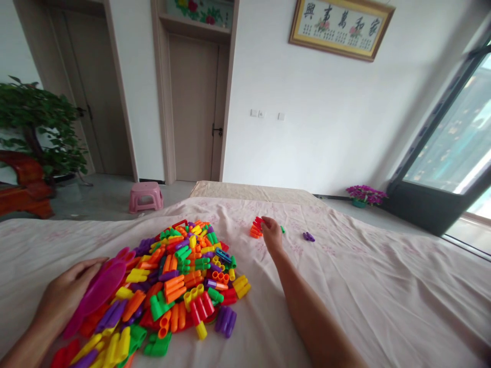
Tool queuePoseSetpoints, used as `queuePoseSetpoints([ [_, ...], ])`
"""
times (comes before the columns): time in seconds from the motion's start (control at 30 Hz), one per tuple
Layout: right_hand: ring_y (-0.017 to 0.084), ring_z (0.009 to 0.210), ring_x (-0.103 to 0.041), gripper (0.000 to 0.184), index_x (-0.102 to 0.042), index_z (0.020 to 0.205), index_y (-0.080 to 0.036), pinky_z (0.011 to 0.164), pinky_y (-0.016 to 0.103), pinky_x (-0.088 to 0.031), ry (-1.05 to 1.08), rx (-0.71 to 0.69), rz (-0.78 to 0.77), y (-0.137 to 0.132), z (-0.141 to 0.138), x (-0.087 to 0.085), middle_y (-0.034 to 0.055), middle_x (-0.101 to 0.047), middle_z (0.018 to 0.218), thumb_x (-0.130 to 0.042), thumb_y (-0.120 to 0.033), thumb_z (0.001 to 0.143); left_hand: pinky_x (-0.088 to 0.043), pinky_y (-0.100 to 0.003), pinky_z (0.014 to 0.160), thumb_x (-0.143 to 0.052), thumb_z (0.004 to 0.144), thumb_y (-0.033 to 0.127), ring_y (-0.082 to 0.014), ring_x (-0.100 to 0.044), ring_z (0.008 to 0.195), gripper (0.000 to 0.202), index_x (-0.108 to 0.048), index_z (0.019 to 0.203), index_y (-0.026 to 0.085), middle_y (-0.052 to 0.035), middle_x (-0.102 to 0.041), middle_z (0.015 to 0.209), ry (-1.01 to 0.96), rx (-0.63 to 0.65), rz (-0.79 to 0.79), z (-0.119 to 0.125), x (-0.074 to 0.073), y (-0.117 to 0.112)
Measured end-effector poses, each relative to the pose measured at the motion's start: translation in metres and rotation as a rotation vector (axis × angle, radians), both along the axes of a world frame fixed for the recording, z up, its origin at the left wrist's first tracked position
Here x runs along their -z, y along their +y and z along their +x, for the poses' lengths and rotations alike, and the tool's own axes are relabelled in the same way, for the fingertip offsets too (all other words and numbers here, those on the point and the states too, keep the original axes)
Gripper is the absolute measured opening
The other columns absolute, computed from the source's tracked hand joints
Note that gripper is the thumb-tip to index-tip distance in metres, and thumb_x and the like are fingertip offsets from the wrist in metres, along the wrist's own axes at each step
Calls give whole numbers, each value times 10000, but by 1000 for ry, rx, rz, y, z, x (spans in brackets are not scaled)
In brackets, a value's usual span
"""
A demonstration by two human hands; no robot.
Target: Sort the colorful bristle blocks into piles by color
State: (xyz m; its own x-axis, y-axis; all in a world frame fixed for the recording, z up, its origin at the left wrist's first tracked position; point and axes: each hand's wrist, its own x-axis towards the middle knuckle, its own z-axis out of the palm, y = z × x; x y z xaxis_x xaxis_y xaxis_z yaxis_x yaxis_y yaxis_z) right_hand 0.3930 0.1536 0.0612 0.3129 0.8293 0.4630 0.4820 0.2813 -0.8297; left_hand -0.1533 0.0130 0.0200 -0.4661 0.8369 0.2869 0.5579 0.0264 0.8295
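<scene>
My left hand (67,289) is at the left edge of a large heap of bullet-shaped plastic building blocks (176,266) in red, orange, yellow, green and purple. Its fingers are closed on a flat magenta plastic piece (103,286) with a rounded body and lobed end, tilted over the heap. Farther out on the cloth, my right hand (271,232) pinches a red block (258,222). Just below that block lies an orange-red block (255,232). A green block (283,229) shows partly behind my right hand, and a purple block (308,236) lies to its right.
A pale, wrinkled cloth (364,286) covers the surface under the blocks. Beyond its far edge are a pink stool (146,197) on the left and a pot of purple flowers (366,195) on the right. A leafy plant (38,128) stands at far left.
</scene>
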Motion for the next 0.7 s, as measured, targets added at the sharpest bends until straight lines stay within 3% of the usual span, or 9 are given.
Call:
queuePoseSetpoints([
  [0.13, 230, 964, -643, 342, -720, 1106, -174, 887, 351, -487, -342, 258, -23, -14, 49, -3, 110, -679, 1098, -508, -231, 844, -556, -551, 884, -487, 845, 640, -388, -706, 1007, 456, -715, 980, 268, -33, -773, 1003, 18, 6, 27, -6, 7, 3],
  [0.27, 259, 1088, -587, 342, -738, 1098, -224, 878, 334, -455, -655, 301, -139, -35, 76, 3, 98, -673, 1119, -495, -200, 859, -579, -528, 822, -492, 837, 655, -383, -719, 965, 472, -720, 994, 271, -30, -777, 987, 27, 12, 32, -10, 13, 5],
  [0.37, 242, 1089, -596, 365, -714, 1156, -247, 854, 305, -460, -665, 219, -258, -44, 77, 9, 71, -672, 1163, -553, -226, 829, -587, -518, 809, -501, 838, 641, -380, -721, 963, 463, -713, 1018, 270, -30, -777, 992, -2, 8, 6, -9, 12, 4],
  [0.53, 258, 1135, -592, 401, -681, 1226, -259, 878, 335, -465, -663, 175, -301, -46, 67, 12, 72, -634, 1286, -567, -339, 850, -575, -524, 858, -488, 850, 611, -370, -720, 973, 431, -720, 966, 266, -25, -778, 978, 41, 3, 38, -3, 3, 0],
  [0.7, 291, 1126, -594, 357, -729, 1141, -243, 910, 397, -457, -712, 201, -374, -49, 68, 10, 79, -672, 1240, -519, -234, 852, -548, -540, 912, -491, 852, 577, -369, -709, 999, 418, -720, 948, 242, -42, -775, 997, 45, -11, 20, 2, -5, -2],
])
